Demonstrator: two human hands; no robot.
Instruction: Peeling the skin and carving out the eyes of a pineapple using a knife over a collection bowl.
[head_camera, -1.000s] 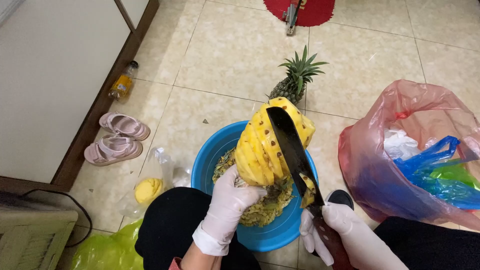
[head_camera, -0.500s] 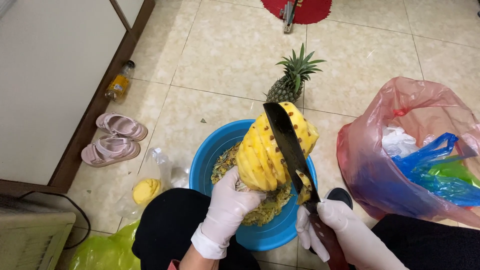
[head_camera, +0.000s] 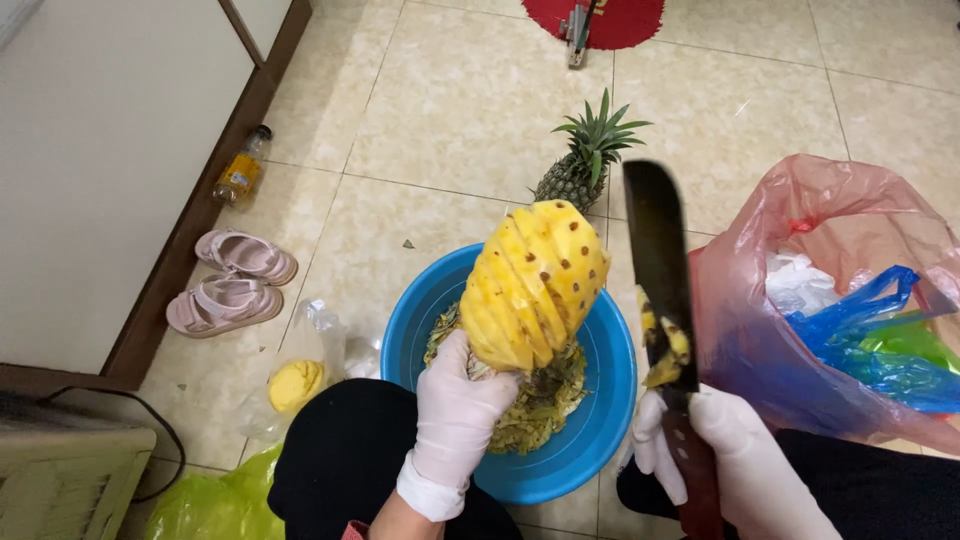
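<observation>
Left hand clamps the peeled pineapple over the blue basin (scraps inside); right hand grips the knife, lifted clear.

Item count, head view:

- Peeled pineapple: 1.
- Unpeeled pineapple with crown: 1.
- Knife, dark blade: 1.
- Blue basin holding peel scraps: 1.
- Gloved hands: 2, left hand and right hand.
- Pink sandals: 2.
- Bottle on floor: 1.
- Red plastic bag: 1.
- Blue plastic bag inside it: 1.
- Clear bag with yellow fruit: 1.
</observation>
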